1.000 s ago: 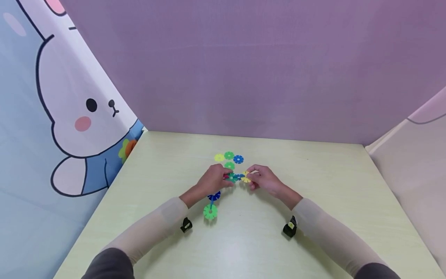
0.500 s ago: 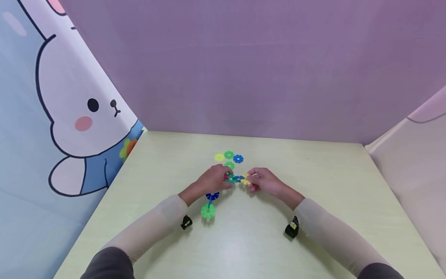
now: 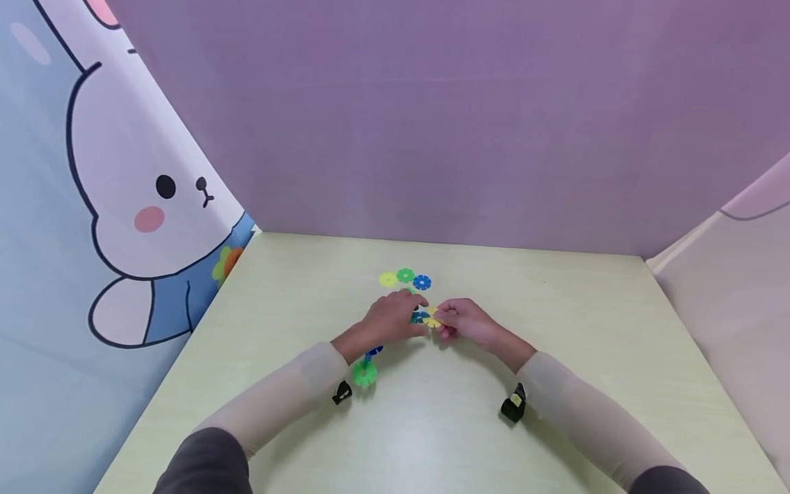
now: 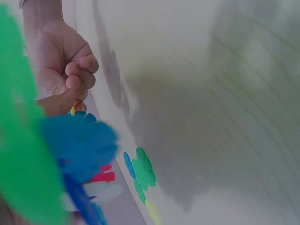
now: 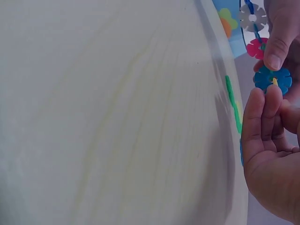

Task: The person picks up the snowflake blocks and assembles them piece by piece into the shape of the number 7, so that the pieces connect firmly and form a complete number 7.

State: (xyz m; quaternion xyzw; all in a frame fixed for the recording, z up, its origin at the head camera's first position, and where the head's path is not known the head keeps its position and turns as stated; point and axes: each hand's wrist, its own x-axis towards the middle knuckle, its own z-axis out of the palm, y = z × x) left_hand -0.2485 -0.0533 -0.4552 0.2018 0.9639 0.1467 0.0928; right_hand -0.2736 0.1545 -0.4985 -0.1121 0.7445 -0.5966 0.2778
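In the head view, my right hand [image 3: 472,322] pinches a yellow notched disc [image 3: 431,318] at the end of a joined chain. Spread around the blue disc [image 3: 420,317] beside it, my left hand [image 3: 395,319] has thumb and fingers apart. The right wrist view shows the left thumb close to the blue disc [image 5: 273,79], with a red disc [image 5: 257,48] and a grey disc [image 5: 253,18] farther along. The chain's other end, a green disc [image 3: 365,374], hangs below the left wrist; the middle is largely hidden by the left hand.
Loose yellow [image 3: 388,279], green [image 3: 405,275] and blue discs [image 3: 422,282] lie on the table [image 3: 555,309] beyond the hands, with another green one partly hidden. A purple cloth [image 3: 432,137] stands behind. Black wrist devices [image 3: 513,405] hang under both forearms.
My left hand has moved right along the chain, from the red and green discs toward the blue one, and has loosened. The hanging green disc has swung slightly left. The right hand keeps its pinch.
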